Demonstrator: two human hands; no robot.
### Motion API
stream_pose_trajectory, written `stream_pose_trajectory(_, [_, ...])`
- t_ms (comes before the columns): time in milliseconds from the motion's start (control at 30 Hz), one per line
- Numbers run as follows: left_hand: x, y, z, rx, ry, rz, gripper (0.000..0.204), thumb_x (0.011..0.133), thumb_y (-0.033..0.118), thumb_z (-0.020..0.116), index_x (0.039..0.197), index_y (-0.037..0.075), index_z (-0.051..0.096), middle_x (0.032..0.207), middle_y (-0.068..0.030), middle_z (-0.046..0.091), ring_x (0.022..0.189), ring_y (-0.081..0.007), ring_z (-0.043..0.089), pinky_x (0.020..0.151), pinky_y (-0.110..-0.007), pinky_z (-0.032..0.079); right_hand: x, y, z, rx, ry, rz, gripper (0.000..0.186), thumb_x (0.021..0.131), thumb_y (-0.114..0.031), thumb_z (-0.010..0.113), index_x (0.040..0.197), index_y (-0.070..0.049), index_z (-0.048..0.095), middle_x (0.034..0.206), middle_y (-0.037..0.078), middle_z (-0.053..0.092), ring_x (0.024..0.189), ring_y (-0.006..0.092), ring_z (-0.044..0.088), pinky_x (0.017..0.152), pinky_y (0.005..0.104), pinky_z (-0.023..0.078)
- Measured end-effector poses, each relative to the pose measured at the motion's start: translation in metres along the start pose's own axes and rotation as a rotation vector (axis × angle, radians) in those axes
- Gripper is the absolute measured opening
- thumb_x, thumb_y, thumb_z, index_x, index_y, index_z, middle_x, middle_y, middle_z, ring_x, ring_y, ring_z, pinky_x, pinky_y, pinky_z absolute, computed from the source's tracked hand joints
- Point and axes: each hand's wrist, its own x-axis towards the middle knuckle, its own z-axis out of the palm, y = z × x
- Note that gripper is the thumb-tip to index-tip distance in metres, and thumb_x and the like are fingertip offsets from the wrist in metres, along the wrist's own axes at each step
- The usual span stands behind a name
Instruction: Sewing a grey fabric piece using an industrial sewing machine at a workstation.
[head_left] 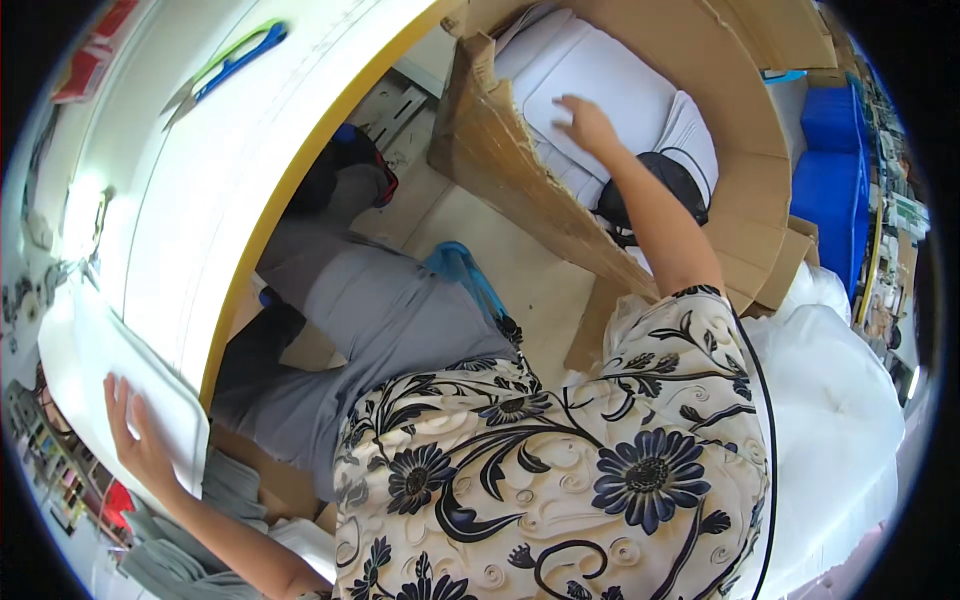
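My left hand lies with fingers outstretched on a flat white padded piece with rounded corners, at the left end of the white worktable. My right arm reaches out to the far right, into a big cardboard box. There my right hand is over a stack of similar white pieces, fingers apart, with nothing held. Whether its fingertips touch the top piece I cannot tell. Beside that wrist, a black cloth-like item rests on the white pieces.
Scissors with green and blue handles lie on the white worktable, which has a yellow edge. A large white plastic bag bulges at the right. Blue bins stand behind the box. Grey fabric is piled below my left arm.
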Motion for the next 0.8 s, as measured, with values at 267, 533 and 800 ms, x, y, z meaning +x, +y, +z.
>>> stream_pose_trajectory(267, [-0.005, -0.021, -0.008, -0.014, 0.021, 0.014, 0.032, 0.099, 0.009, 0.057, 0.130, 0.002, 0.062, 0.142, -0.0135, 0.055, 0.133, -0.0256, 0.050, 0.111, -0.035, 0.036, -0.063, -0.001, 0.034, -0.380, -0.191, 0.147, 0.066, 0.083, -0.029, 0.071, 0.134, 0.004, 0.047, 0.144, 0.028, 0.044, 0.133, 0.0416, 0.043, 0.110, 0.0444, 0.040])
stream_pose_trajectory(533, [0.003, -0.014, -0.009, 0.036, -0.003, 0.052, 0.034, 0.100, 0.008, 0.055, 0.132, -0.001, 0.060, 0.142, -0.0165, 0.054, 0.133, -0.0270, 0.050, 0.110, -0.035, 0.036, -0.063, -0.009, 0.061, -0.331, -0.201, 0.067, 0.028, 0.087, -0.022, 0.059, 0.104, 0.000, 0.066, 0.120, 0.019, 0.061, 0.119, 0.0338, 0.056, 0.096, 0.0430, 0.050])
stream_pose_trajectory(800, [0.009, 0.006, 0.004, 0.065, -0.012, 0.058, 0.036, 0.102, 0.014, 0.052, 0.135, 0.003, 0.058, 0.144, -0.0146, 0.053, 0.136, -0.0252, 0.046, 0.112, -0.034, 0.033, -0.040, -0.009, 0.047, -0.375, -0.272, 0.153, 0.026, 0.084, -0.026, 0.064, 0.095, -0.004, 0.070, 0.105, 0.015, 0.069, 0.106, 0.0314, 0.065, 0.089, 0.0446, 0.053])
